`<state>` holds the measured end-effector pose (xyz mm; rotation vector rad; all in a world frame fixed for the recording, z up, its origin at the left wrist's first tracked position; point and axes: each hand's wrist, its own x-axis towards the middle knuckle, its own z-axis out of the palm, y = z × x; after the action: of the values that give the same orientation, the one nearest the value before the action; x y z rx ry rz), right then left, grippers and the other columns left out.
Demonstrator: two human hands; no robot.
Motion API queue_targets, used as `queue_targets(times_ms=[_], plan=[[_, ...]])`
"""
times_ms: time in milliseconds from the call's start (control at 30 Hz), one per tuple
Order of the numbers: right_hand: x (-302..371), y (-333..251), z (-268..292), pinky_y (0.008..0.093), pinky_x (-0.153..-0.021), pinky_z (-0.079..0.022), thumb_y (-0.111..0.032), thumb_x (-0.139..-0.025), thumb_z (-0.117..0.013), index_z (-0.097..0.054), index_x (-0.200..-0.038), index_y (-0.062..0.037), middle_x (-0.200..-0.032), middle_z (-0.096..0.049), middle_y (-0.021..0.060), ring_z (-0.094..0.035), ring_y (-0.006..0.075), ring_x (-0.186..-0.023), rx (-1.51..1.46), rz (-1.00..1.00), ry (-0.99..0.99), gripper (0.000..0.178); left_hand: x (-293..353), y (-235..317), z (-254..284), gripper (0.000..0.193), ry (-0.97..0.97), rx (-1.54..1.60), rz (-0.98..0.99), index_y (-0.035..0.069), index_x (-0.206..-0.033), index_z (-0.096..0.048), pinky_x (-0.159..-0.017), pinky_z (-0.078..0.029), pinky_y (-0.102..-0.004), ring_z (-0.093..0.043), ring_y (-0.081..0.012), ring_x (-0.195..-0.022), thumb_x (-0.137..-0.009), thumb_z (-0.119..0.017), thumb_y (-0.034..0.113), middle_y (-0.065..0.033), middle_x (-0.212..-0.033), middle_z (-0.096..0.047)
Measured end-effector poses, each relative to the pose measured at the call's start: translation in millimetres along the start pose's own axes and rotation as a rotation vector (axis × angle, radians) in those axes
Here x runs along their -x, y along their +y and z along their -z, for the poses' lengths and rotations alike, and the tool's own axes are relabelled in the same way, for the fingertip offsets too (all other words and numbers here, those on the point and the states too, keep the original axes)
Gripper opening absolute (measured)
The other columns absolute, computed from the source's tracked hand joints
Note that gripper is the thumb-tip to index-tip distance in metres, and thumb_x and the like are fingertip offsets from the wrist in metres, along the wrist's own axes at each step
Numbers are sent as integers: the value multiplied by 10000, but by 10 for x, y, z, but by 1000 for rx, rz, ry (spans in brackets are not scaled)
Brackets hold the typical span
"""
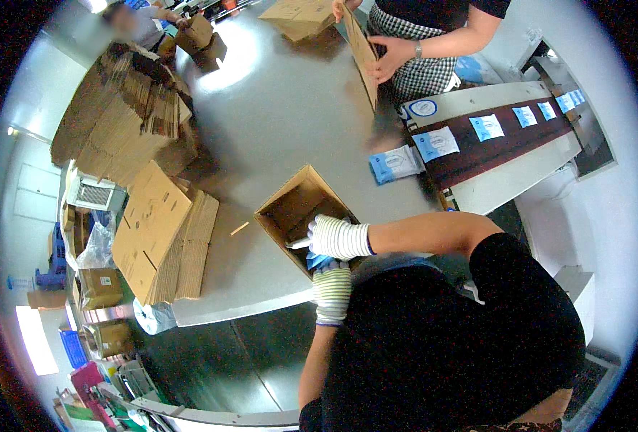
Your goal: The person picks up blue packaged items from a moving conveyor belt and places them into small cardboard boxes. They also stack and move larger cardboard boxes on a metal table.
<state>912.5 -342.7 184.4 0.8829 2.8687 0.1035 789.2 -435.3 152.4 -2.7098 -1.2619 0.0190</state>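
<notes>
An open cardboard box (pixel 306 189) stands at the table's near edge, its mouth facing up. My right hand (pixel 340 237), in a striped white glove, reaches over the box with its fingers closed on a blue-and-white packet (pixel 319 261). One white end of the packet sticks out past the fingertips. My left hand (pixel 332 294), gloved in stripes too, is at the box's near side. Its fingers curl against the same packet, and their tips are partly hidden. The lower inside of the box is hidden by my hands.
On the right, a conveyor (pixel 513 155) carries several blue-and-white packets toward the table (pixel 254 129); one packet (pixel 395 165) lies off its end. Stacks of flat cartons (pixel 153 230) stand left. Across the table a co-worker's hands hold a cardboard piece (pixel 362 61). Another person is at far left.
</notes>
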Motion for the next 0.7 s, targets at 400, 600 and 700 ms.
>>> queue_targets(times_ms=[400, 600, 700], plan=[[133, -40, 145, 385, -913, -442, -239, -855, -523, -560, -1165, -129, -1197, -563, 104, -556, 284, -1053, -585, 23, -51, 331, 343, -196, -120, 178, -13, 65, 159, 125, -886, -596, -587, -440, -362, -563, -200, -712, -809, -512, 261, -45, -803, -566], [784, 244, 95, 432, -797, -464, -298, -850, -571, -562, -1052, -107, -1140, -557, 101, -574, 296, -955, -763, -124, 351, 278, 303, -292, -157, 103, -38, -55, 147, 138, -834, -540, -592, -440, -352, -546, -190, -742, -764, -518, 210, -27, -780, -514], [956, 641, -104, 442, -772, -468, -338, -850, -546, -590, -1010, -96, -1055, -597, 123, -591, 328, -884, -656, -249, 217, 293, 331, -265, -228, 68, -10, -110, 139, 144, -808, -517, -602, -449, -356, -549, -194, -750, -761, -517, 194, -26, -788, -516]])
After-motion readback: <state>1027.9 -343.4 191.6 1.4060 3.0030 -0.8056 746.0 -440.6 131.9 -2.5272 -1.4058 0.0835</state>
